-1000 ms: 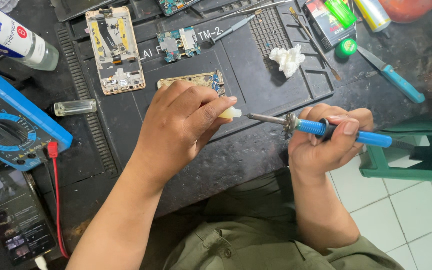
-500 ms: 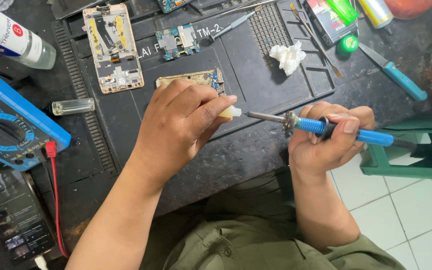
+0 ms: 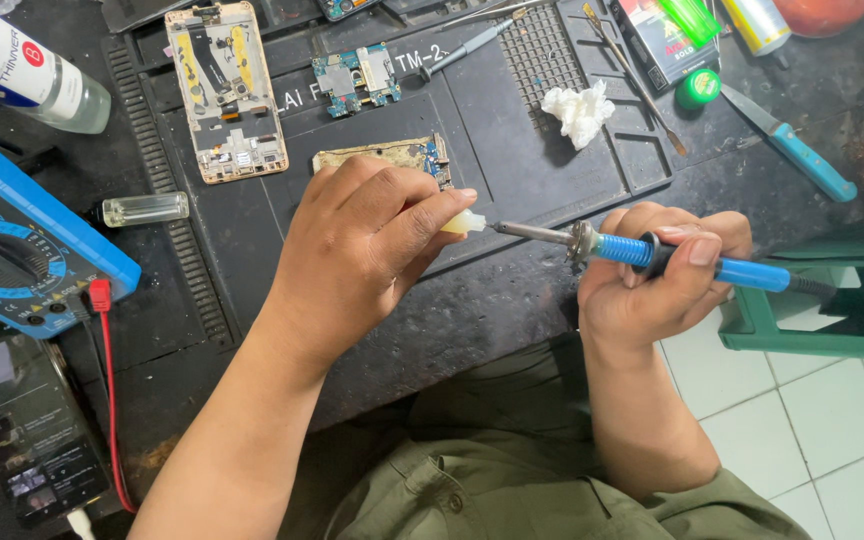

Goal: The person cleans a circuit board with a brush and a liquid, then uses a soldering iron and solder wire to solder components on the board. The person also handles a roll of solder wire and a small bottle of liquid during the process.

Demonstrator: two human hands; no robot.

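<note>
My right hand (image 3: 657, 270) grips a blue-handled soldering iron (image 3: 652, 250) and holds it level, tip pointing left. My left hand (image 3: 367, 250) pinches a small pale yellowish lump (image 3: 462, 222) between thumb and forefinger, and the iron's tip touches that lump. Both hands hover over the near edge of a black repair mat (image 3: 512, 170). Just behind my left hand lies a gold-edged circuit board (image 3: 392, 157), partly hidden by my fingers. A smaller blue circuit board (image 3: 357, 72) and an opened phone frame (image 3: 224, 90) lie farther back on the mat.
A blue multimeter (image 3: 22, 240) with a red lead sits at left, a lit phone (image 3: 27, 430) below it. A small glass vial (image 3: 142, 209), a white bottle (image 3: 22, 70), a wad of tissue (image 3: 577, 110), a blue-handled knife (image 3: 792, 150) and a green stool (image 3: 832, 305) surround the mat.
Both hands have held nearly still. The iron's tip has stayed against the lump in my left fingers.
</note>
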